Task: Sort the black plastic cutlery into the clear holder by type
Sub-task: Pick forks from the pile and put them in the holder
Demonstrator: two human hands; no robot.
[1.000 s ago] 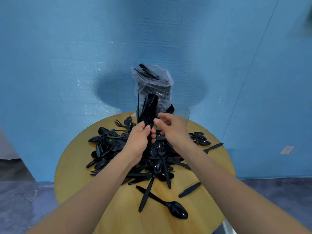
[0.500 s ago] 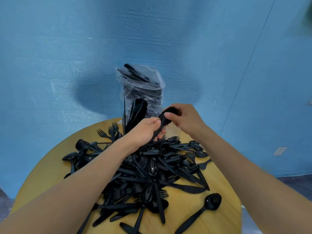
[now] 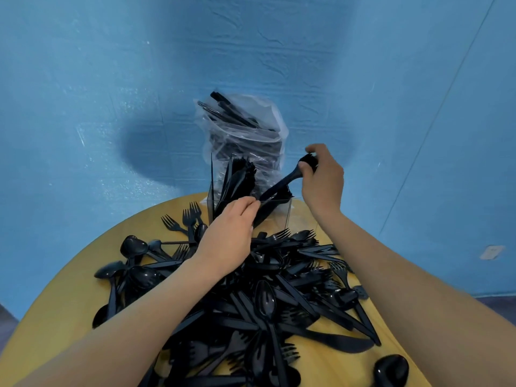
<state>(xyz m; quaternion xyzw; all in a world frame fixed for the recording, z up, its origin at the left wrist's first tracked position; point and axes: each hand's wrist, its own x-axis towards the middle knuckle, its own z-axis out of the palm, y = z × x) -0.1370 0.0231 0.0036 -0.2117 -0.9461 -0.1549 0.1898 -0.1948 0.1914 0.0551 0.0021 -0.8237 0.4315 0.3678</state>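
A big heap of black plastic cutlery (image 3: 268, 289), with forks, spoons and knives mixed, covers the round wooden table (image 3: 69, 317). The clear holder (image 3: 287, 216) stands at the table's far side with black pieces upright in its left part. My right hand (image 3: 324, 180) pinches the head end of a black piece of cutlery (image 3: 282, 183) that slants down over the holder. My left hand (image 3: 231, 233) hovers in front of the holder, its fingertips at that piece's lower end.
A clear plastic bag (image 3: 243, 135) holding more black cutlery stands behind the holder against the blue wall. A lone spoon (image 3: 391, 370) lies at the table's near right. A white wall socket (image 3: 491, 252) sits low on the right wall.
My right hand has lifted up and to the right, drawing the held piece out lengthwise above the holder. My left hand has slid to its lower end. The view has moved closer to the table.
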